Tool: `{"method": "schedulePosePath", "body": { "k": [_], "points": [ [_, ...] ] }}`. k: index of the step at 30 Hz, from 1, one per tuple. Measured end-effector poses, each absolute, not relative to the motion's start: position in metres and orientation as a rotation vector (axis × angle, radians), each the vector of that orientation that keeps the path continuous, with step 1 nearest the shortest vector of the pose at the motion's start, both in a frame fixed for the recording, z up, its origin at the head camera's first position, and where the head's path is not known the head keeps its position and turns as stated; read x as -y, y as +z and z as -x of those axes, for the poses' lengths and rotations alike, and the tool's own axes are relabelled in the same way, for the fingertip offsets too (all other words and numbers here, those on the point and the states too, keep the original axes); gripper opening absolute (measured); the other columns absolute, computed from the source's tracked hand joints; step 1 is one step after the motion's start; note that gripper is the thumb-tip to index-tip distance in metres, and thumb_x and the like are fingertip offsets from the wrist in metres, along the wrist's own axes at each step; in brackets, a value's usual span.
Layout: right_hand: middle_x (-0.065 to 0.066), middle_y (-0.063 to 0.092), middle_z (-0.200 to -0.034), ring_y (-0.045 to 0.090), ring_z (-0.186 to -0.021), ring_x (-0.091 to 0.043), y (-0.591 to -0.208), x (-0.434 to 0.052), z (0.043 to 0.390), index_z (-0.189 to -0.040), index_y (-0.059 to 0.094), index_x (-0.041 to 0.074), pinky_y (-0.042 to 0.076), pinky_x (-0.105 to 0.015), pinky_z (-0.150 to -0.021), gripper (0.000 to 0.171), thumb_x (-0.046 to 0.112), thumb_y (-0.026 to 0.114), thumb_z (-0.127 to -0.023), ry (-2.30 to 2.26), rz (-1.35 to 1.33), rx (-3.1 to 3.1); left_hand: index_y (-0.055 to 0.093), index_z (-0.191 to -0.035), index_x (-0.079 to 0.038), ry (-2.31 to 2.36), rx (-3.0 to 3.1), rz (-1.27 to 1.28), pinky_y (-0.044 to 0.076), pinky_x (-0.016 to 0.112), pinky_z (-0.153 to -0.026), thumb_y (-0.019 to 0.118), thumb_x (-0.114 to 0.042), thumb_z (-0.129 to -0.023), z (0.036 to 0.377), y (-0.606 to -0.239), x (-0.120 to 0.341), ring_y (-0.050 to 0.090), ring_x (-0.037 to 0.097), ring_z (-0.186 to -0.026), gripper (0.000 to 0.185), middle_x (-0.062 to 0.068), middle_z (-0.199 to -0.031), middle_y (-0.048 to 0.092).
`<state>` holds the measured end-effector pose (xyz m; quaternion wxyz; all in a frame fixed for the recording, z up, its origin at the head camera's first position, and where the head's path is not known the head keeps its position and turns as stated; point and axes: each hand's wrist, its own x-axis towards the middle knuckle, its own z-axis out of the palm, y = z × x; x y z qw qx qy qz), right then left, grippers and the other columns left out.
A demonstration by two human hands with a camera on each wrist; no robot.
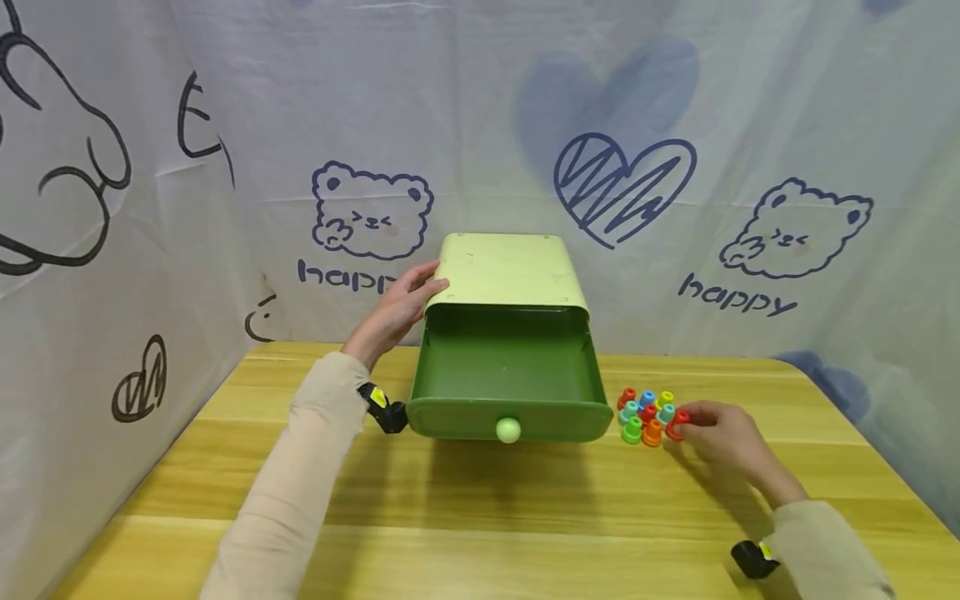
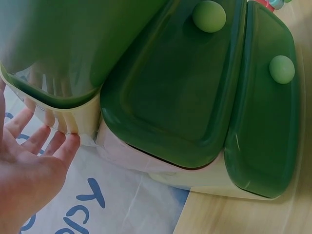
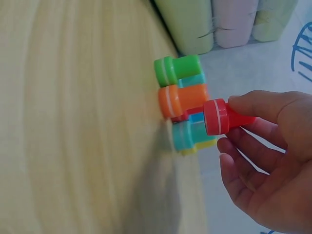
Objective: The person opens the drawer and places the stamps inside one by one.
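Note:
A small cabinet with a cream top stands on the table, its top green drawer pulled out and bare inside. My left hand rests against the cabinet's left side, fingers extended along the cream wall. On the right, my right hand pinches a red peg between thumb and fingers, lifted off the table. Beside it stand several small pegs, among them a green peg, an orange peg and a yellow peg.
Below the open drawer, two shut green drawers with round knobs face front. The wooden table extends toward me. A white printed cloth hangs behind the cabinet and along the sides.

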<state>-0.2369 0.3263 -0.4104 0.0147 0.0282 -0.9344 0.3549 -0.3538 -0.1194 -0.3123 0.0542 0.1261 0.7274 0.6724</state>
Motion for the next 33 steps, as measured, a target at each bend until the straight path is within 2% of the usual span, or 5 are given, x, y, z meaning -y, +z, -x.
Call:
{"method": "schedulePosePath", "body": {
  "k": [4,7,15,23,33],
  "points": [
    [-0.023,0.067,-0.105,0.062,-0.094,-0.035,-0.401,-0.322,0.239,-0.114,0.063,-0.012,0.055,-0.031,-0.068,0.038,0.014,0.07,-0.088,1.07,-0.136,2.897,0.028,-0.152,-0.01,2.037,-2.209,-0.388,0.023,0.043,-0.115,0.056,-0.027,-0.099,0.354,-0.313,0.12,0.023,0.024,-0.142,0.063,0.009,-0.157,0.022],
    [-0.024,0.066,-0.107,0.06,-0.098,-0.04,-0.395,-0.317,0.239,-0.116,0.062,-0.013,0.056,-0.038,-0.073,0.04,0.016,0.07,-0.089,1.038,-0.167,2.895,0.027,-0.152,-0.01,2.029,-2.213,-0.392,0.022,0.043,-0.115,0.055,-0.028,-0.099,0.355,-0.313,0.12,0.022,0.024,-0.142,0.063,0.009,-0.157,0.022],
    [-0.02,0.068,-0.108,0.06,-0.101,-0.039,-0.379,-0.3,0.239,-0.119,0.063,-0.007,0.052,-0.051,-0.083,0.041,0.02,0.07,-0.089,0.987,-0.217,2.881,0.028,-0.152,-0.01,2.01,-2.225,-0.404,0.024,0.044,-0.114,0.055,-0.028,-0.099,0.357,-0.314,0.121,0.023,0.023,-0.142,0.062,0.008,-0.157,0.023],
    [-0.017,0.067,-0.109,0.058,-0.105,-0.039,-0.361,-0.286,0.241,-0.118,0.065,-0.003,0.05,-0.053,-0.084,0.043,0.029,0.07,-0.09,1.01,-0.238,2.841,0.026,-0.153,-0.01,1.983,-2.237,-0.419,0.024,0.044,-0.115,0.054,-0.029,-0.099,0.355,-0.312,0.122,0.023,0.025,-0.142,0.063,0.009,-0.158,0.021],
    [-0.015,0.068,-0.106,0.064,-0.096,-0.033,-0.335,-0.272,0.243,-0.121,0.062,-0.005,0.055,-0.047,-0.082,0.044,0.027,0.069,-0.091,1.132,-0.29,2.818,0.026,-0.153,-0.011,1.984,-2.233,-0.408,0.024,0.044,-0.114,0.054,-0.029,-0.1,0.356,-0.313,0.122,0.023,0.025,-0.142,0.063,0.008,-0.158,0.02]
  ]
}}
